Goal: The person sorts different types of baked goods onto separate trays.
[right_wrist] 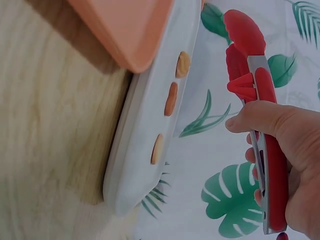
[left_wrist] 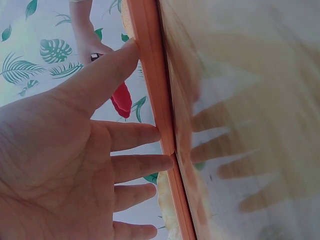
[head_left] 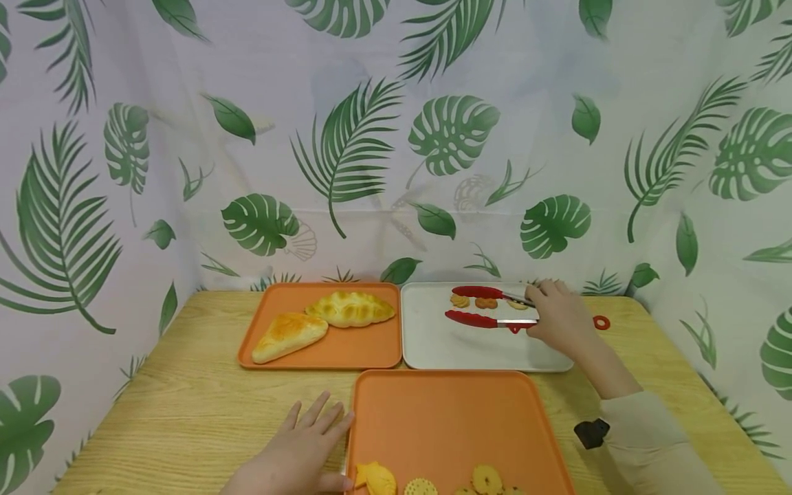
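My right hand [head_left: 559, 313] grips a pair of red-tipped metal tongs [head_left: 471, 319] over the white tray [head_left: 445, 350]. The tips of the tongs stand apart in the head view, with nothing held between them. On that tray lie three small biscuits: a swirled one [head_left: 460, 300], a brown one [head_left: 486, 302] and a pale one [head_left: 517, 305]. In the right wrist view the thumb and fingers wrap the handles of the tongs [right_wrist: 272, 175]. Fingers spread, my left hand [head_left: 303, 447] lies at the left edge of the front orange tray [head_left: 445, 419], its thumb touching the rim.
A rear orange tray [head_left: 365, 350] bears a triangular bread [head_left: 291, 335] and a plump loaf [head_left: 350, 310]. Along the front tray's near side lie a fish-shaped biscuit [head_left: 376, 478], a ring-shaped biscuit [head_left: 487, 479] and other round ones. A leaf-patterned cloth [head_left: 371, 240] hangs behind the wooden table [head_left: 185, 399].
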A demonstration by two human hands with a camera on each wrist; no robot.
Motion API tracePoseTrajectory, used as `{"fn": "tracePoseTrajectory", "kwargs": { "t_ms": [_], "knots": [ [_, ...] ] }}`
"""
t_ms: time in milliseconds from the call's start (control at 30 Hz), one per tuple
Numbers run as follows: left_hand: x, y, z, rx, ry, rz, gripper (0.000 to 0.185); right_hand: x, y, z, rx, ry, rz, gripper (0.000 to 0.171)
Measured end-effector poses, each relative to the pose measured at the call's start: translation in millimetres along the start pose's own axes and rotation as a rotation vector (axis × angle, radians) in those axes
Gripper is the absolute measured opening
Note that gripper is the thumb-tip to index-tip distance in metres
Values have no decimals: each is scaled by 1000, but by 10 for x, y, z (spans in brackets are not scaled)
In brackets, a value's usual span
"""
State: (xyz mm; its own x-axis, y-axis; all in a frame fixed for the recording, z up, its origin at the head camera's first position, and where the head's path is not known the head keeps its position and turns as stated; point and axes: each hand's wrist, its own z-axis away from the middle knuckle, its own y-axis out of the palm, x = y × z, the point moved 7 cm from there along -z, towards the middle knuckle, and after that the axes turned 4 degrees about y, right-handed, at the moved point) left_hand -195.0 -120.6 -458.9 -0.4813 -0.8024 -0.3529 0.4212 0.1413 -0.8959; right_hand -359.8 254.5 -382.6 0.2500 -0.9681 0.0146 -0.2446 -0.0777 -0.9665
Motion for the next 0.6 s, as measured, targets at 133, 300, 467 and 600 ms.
{"fn": "tracePoseTrajectory", "kwargs": {
  "t_ms": [133, 300, 467, 600],
  "knots": [
    [-8, -6, 6, -7, 2, -19, 92, 134, -109, 140, -85, -78, 3, 51],
    [-31, -15, 9, -12, 8, -24, 92, 262, -195, 322, -112, -122, 10, 52],
    [-39, -22, 12, -6, -2, -24, 92, 385, -243, 519, -120, -139, -3, 51],
    [-39, -21, 12, -4, -8, -20, 91, 497, -286, 672, -127, -160, 0, 49]
  ]
}}
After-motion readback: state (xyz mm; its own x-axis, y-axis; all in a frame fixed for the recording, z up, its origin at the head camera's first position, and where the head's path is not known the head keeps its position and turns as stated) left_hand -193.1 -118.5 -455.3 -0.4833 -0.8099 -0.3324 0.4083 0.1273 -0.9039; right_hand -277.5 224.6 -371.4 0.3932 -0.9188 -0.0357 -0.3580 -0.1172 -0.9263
